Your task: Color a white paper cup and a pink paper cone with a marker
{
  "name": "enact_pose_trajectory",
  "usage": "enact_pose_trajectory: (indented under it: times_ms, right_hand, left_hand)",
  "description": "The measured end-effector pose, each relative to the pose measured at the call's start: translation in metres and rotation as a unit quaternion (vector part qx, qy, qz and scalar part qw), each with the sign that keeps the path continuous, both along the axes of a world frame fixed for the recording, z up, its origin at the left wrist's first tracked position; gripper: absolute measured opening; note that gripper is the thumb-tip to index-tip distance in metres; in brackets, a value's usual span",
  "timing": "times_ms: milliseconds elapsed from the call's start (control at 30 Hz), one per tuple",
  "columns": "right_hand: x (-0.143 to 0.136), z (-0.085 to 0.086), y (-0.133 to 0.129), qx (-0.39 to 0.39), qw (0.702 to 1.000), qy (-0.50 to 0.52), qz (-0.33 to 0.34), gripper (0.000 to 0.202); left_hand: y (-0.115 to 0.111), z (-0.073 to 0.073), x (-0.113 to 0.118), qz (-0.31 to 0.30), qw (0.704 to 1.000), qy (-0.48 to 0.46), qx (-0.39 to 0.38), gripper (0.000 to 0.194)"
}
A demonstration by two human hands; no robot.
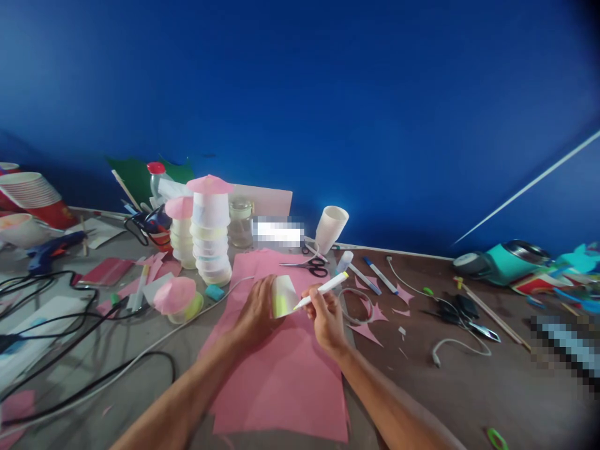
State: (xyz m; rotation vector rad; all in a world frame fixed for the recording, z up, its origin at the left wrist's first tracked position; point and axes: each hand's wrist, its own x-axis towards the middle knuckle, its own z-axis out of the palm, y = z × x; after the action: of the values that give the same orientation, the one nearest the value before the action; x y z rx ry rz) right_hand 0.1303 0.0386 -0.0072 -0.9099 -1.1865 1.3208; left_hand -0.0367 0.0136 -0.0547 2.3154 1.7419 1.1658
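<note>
A white paper cup [284,295], partly coloured yellow-green, lies tilted over the pink paper sheets [281,381]. My left hand [255,304] is closed round the cup's left side and steadies it. Between the fingers of my right hand [327,322] is a white marker [323,290] with a yellow end, its tip touching or very near the cup's lower right edge. Black-handled scissors [312,267] rest on the far end of the pink sheets. Just beyond my right hand are a coiled pale cable [359,306] and pink paper scraps [375,311].
Left of the sheets stand a tall stack of cups [210,234] with a pink top and a smaller pink-topped cup [180,299]. Cables [154,340] cross the left side. An upright white cup [331,229] stands near the blue wall [328,125]. More markers [380,275] lie at right.
</note>
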Motion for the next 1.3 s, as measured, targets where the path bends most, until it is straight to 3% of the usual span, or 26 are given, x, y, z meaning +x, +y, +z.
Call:
enact_pose_trajectory:
  times_ms: [300, 633, 967, 1133, 1300]
  right_hand:
    - [0.0, 0.001, -0.004, 0.038, 0.998, -0.054, 0.008, 0.047]
    - [0.0, 0.006, -0.005, 0.081, 0.992, -0.096, 0.022, 0.048]
    - [0.0, 0.006, -0.005, 0.093, 0.99, -0.105, 0.015, 0.044]
    - [0.0, 0.007, -0.005, 0.088, 0.989, -0.119, 0.014, 0.045]
    - [-0.003, 0.002, -0.005, 0.034, 0.996, -0.065, -0.043, 0.046]
  left_hand:
    - [-0.002, 0.006, 0.002, 0.0, 0.994, 0.044, 0.096, 0.059]
    - [-0.003, 0.014, 0.006, 0.003, 0.99, 0.073, 0.12, 0.046]
    - [-0.004, 0.012, 0.005, 0.002, 0.99, 0.07, 0.119, 0.051]
    - [-0.006, 0.018, 0.006, 0.007, 0.992, 0.078, 0.096, 0.049]
    - [-0.007, 0.018, 0.003, -0.009, 0.996, 0.06, 0.066, 0.055]
